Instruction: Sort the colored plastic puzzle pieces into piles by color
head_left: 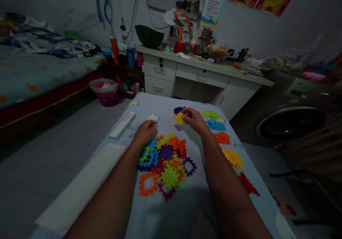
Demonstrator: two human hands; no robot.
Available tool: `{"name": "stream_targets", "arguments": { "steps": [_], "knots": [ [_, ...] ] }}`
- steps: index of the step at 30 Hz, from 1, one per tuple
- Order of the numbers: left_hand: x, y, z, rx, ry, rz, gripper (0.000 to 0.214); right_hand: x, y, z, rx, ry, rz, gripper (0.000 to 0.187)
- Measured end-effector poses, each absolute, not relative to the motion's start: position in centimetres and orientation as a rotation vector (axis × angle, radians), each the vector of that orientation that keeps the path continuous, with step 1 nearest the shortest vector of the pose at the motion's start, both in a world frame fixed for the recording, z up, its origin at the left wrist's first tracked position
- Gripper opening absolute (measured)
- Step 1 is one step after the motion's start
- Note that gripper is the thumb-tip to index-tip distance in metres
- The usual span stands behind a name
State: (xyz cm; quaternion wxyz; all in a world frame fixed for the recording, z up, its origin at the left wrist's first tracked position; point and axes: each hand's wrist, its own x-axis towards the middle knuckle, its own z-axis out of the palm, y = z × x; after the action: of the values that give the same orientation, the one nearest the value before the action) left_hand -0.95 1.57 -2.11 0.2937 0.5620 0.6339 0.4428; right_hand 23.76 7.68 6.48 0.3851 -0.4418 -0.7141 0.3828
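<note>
Well to the left of the hands is a bed (40,71) with a smooth, orange-dotted cover, cut off by the picture's edge. Well to their right stands a washer (291,125), its round door dark and its far side lost in dimness. Beyond both hands runs a pale desk (160,69) with flat drawer fronts, its top crowded with clutter too dim to sort out. Under the hands is a table (162,103) draped in soft, pale cloth; the forearms cover part of it.

A flat white strip (80,192) lies left of the left forearm, partly hidden by it. Nearer the body than both hands is a pile (167,160) of thin, plastic-looking tiles with toothed edges, some solid, some open frames; many overlap, so the lower ones barely show. The left hand (146,130) is beside its far left corner, fingers loosely curled; I cannot tell whether they grip anything.

The right hand (194,120) pinches a yellow tile (179,118) between thumb and fingers, which hide its right edge. Just behind it is a purple stack (179,110), partly covered; contact between them is unclear. Right of the right hand lie a blue stack (215,124) and a smaller green stack (210,114).
</note>
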Motion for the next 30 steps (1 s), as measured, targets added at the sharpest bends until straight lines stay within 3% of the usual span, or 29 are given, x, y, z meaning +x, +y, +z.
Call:
{"name": "stream_targets", "arguments": {
  "steps": [8, 20, 30],
  "knots": [
    [-1.2, 1.2, -1.9, 1.544, 1.661, 1.137, 0.032, 33.5, 6.3, 10.2, -1.414, -1.789, 0.879, 0.027],
    [-1.1, 1.2, -1.8, 1.715, 1.756, 0.963, 0.043, 41.8, -0.4, 8.5, -1.632, -1.934, 1.041, 0.021],
    [-0.7, 0.5, -0.1, 1.997, 1.805, 0.733, 0.043, 44.2, -2.9, 7.8, -1.677, -1.873, 0.917, 0.023]
  ]
}}
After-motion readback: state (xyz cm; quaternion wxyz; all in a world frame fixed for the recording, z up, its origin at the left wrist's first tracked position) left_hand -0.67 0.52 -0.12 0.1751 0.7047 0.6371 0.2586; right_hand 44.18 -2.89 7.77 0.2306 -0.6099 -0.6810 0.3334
